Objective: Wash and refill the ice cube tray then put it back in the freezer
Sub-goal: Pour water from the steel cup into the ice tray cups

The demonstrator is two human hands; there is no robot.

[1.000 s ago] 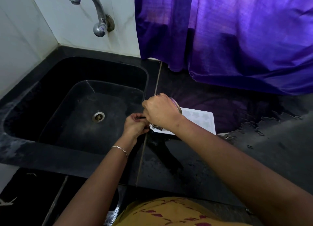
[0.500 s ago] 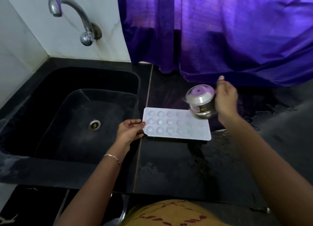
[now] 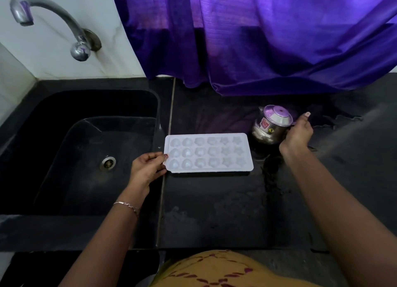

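Fingers (image 3: 158, 157) of the left hand (image 3: 146, 168) pinch the ice cube tray (image 3: 208, 154) to steady it on the desk (image 3: 214, 211), while the right hand (image 3: 297, 134) clasps the steel jug (image 3: 269, 126) beside it.

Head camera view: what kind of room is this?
Most likely a home kitchen: a black sink under a wall tap, and a dark counter with an ice cube tray and a steel pot.
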